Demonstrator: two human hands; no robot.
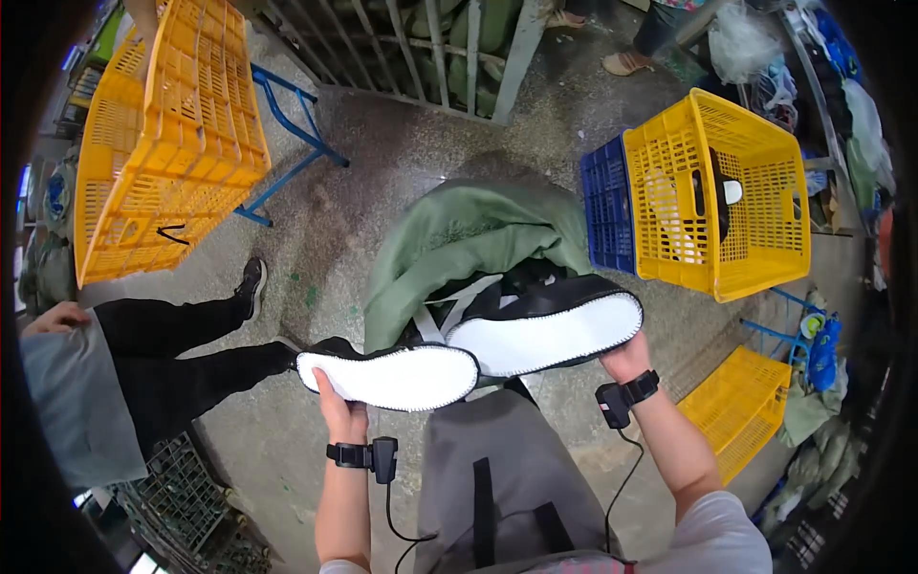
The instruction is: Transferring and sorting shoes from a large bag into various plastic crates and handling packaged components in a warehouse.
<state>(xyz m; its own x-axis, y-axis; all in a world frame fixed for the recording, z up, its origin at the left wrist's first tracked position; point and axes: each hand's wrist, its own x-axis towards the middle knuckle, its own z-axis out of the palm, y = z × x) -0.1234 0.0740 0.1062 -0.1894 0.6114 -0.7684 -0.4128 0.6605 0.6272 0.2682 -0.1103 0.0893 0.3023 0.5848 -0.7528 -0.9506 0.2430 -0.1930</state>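
My left hand (341,409) grips a black shoe upper (397,377) with a white stitched sole, turned sole up, its thumb pressed on the white face and its other fingers mostly hidden beneath. At the right end of a second black shoe upper (555,337), also white sole up, my right hand (627,358) is wrapped from below, its fingers largely hidden. The two soles sit side by side, their ends close together above my lap. Just beyond them, a green cloth sack (459,230) gapes open, with black pieces and pale straps at its mouth.
Yellow crates (182,143) stand on a blue frame at the left, near another person's legs (172,359). At the right are a yellow crate (712,263) with shoe pieces inside, a blue crate (607,206) and a lower yellow crate (741,407). A metal cage (512,67) holds green sacks ahead.
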